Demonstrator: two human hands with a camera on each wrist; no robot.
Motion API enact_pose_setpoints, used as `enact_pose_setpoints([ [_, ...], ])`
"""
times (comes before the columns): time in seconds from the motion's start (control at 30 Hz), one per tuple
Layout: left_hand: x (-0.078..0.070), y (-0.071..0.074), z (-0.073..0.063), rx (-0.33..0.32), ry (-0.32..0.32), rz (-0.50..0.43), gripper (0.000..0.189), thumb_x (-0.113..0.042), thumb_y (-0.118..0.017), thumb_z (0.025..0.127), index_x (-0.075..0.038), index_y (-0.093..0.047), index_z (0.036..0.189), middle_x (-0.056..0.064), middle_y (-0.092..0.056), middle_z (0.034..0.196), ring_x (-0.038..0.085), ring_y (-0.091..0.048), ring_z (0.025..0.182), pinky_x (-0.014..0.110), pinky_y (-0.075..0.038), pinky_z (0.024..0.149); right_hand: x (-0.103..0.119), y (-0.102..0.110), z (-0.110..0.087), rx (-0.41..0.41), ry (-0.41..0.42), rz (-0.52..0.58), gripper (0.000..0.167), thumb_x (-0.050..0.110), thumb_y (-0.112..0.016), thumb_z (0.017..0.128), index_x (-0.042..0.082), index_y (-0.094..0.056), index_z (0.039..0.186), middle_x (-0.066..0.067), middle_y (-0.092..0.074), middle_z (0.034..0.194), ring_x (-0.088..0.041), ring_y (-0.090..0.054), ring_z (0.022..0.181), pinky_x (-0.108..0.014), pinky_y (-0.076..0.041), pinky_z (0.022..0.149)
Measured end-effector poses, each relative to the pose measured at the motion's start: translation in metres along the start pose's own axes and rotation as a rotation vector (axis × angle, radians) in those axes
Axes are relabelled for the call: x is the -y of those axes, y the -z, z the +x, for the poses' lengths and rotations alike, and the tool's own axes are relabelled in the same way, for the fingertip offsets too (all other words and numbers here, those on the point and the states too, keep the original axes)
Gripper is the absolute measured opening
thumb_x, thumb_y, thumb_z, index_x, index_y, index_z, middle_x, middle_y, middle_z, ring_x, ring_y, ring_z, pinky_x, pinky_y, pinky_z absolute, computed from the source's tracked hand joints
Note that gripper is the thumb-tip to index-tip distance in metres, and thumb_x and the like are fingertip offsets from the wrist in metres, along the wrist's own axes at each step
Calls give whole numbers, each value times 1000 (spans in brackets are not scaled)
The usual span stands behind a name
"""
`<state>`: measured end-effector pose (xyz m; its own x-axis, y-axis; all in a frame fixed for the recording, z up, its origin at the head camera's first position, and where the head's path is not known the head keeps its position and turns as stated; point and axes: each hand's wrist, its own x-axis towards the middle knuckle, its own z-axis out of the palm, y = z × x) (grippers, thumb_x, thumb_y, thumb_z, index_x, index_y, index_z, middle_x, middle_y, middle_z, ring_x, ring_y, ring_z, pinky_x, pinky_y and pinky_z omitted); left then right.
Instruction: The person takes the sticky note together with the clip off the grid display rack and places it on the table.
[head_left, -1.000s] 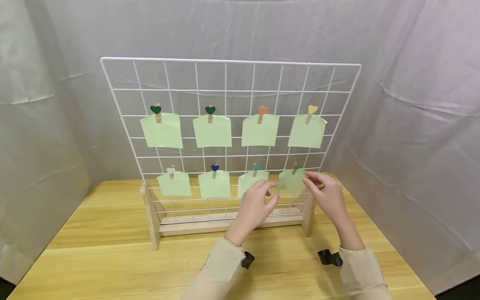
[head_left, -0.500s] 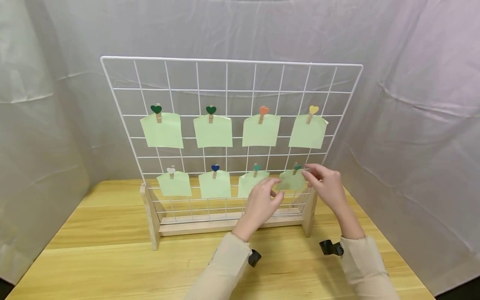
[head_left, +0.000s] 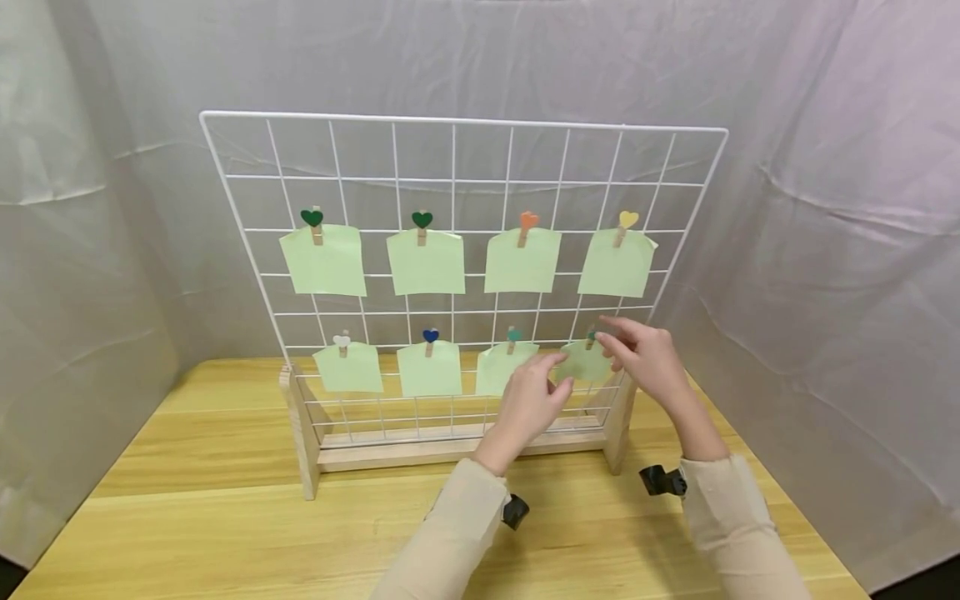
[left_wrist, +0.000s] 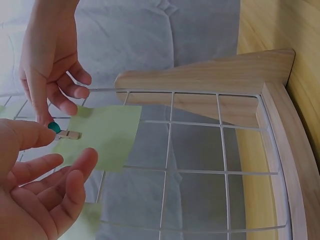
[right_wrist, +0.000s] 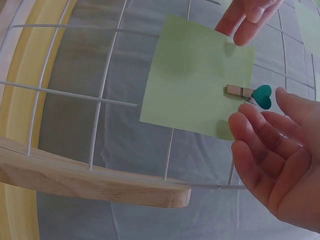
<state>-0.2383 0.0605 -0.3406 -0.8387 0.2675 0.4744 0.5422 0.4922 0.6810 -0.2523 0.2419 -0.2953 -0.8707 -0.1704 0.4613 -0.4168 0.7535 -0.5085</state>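
Note:
In the head view my right hand is beside the clothespin with a teal heart at the lower right of a white wire grid. That clothespin sits at the top edge of a light green paper square. Its thumb lies close to the heart, and the fingers are loosely bent with a gap to the thumb; contact is unclear. My left hand hovers at the paper's left side, fingers loosely bent and holding nothing. Another teal-heart clothespin and its green square are partly behind the left hand.
Several more green squares hang in two rows, such as one with a yellow-heart clothespin above the right hand. A wooden stand supports the grid on a wood-grain table. Grey cloth surrounds it.
My right hand has shifted up and left from the paper's right corner to the teal-heart clothespin. The left hand has moved slightly right. The papers hang much as before.

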Motion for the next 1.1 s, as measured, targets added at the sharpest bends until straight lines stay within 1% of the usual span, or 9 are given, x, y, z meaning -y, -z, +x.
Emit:
enact_pose_setpoints([
  [0.07,0,-1,1,-10,-6,8,34,-12,-63,90,0,-63,123,16,-68,116,12,-61,65,13,-43,58,0,1,2,25,-9,-13,36,13,-58,97,-6,-58,128,-21,-70,79,-17,-60,56,-21,-43,49],
  [0.2,2,-4,2,-48,-42,21,31,-9,-64,89,0,-66,119,14,-70,114,20,-67,81,16,-48,67,0,1,4,64,-15,-24,37,14,-57,98,-7,-58,128,-21,-70,79,-25,-62,58,-22,-44,50],
  [0.27,3,-6,3,-67,-60,-3,29,-6,-64,88,1,-66,117,15,-70,113,23,-68,89,20,-53,72,0,1,5,78,-14,-22,36,14,-56,98,-7,-58,128,-21,-70,80,-27,-63,59,-23,-45,50],
  [0.33,4,-8,3,-83,-72,-54,28,-2,-64,88,3,-66,115,17,-70,112,25,-69,91,23,-55,76,0,1,6,89,-14,-25,36,15,-55,99,-7,-58,128,-20,-70,79,-27,-63,59,-23,-45,50],
  [0.4,4,-10,5,-104,-80,-121,27,2,-64,86,6,-65,113,20,-69,110,28,-70,89,23,-57,76,1,1,8,98,-15,-27,37,16,-55,99,-7,-58,128,-19,-69,80,-25,-63,59,-24,-44,50],
  [0.53,5,-14,7,-159,-91,-204,24,7,-63,85,9,-65,109,22,-69,104,29,-71,80,16,-55,70,3,1,10,110,-15,-38,37,17,-54,100,-6,-58,128,-18,-69,79,-20,-61,58,-24,-44,50],
  [0.7,7,-19,9,-227,-78,-220,22,9,-65,83,9,-67,105,22,-69,99,27,-70,72,12,-52,63,5,1,13,122,-14,-52,36,17,-54,100,-7,-59,126,-17,-69,78,-17,-61,56,-24,-46,51],
  [0.93,6,-18,10,-246,-27,-243,24,11,-66,81,8,-68,105,23,-70,102,27,-68,68,11,-49,59,7,2,15,120,-9,-61,30,11,-56,98,-9,-62,120,-18,-69,76,-27,-63,56,-26,-49,53],
  [1.1,4,-16,11,-236,-15,-242,25,11,-66,81,8,-67,106,23,-71,103,28,-68,68,10,-48,59,9,3,17,108,-1,-79,27,10,-57,97,-8,-65,116,-18,-70,77,-16,-59,53,-24,-45,51],
])
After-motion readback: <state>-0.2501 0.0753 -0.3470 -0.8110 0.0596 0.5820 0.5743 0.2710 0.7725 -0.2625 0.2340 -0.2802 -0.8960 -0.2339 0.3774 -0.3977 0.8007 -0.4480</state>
